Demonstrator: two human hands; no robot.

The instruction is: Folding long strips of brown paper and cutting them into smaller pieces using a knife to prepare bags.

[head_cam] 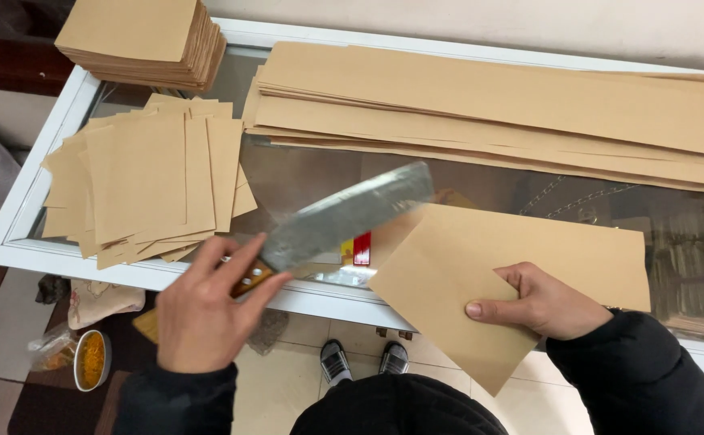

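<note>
Over the glass tabletop (38, 193) with its white frame, the left hand (199, 314) is wrapped around the wooden handle of a broad knife (352, 211), whose blade slants up and to the right, lifted off the glass and blurred. The right hand (541, 304) pinches a folded brown paper sheet (513, 258), thumb on top and fingers underneath, holding it partly over the near edge of the tabletop, tilted, one corner hanging past the frame. The blade tip sits near the sheet's upper left fold.

To do this well, the blade would best run flat along the inside of the crease, with the paper pulled taut and the holding fingers kept well back from the edge. A steady, single stroke should give a cleaner edge than sawing.

To the left lies a loose heap of cut paper squares (147, 185), with a neat stack of squares (147, 40) behind it. Long paper strips (497, 105) are piled along the far side. Below, on the floor, a pair of shoes (364, 361) and a small bowl (90, 361) show.
</note>
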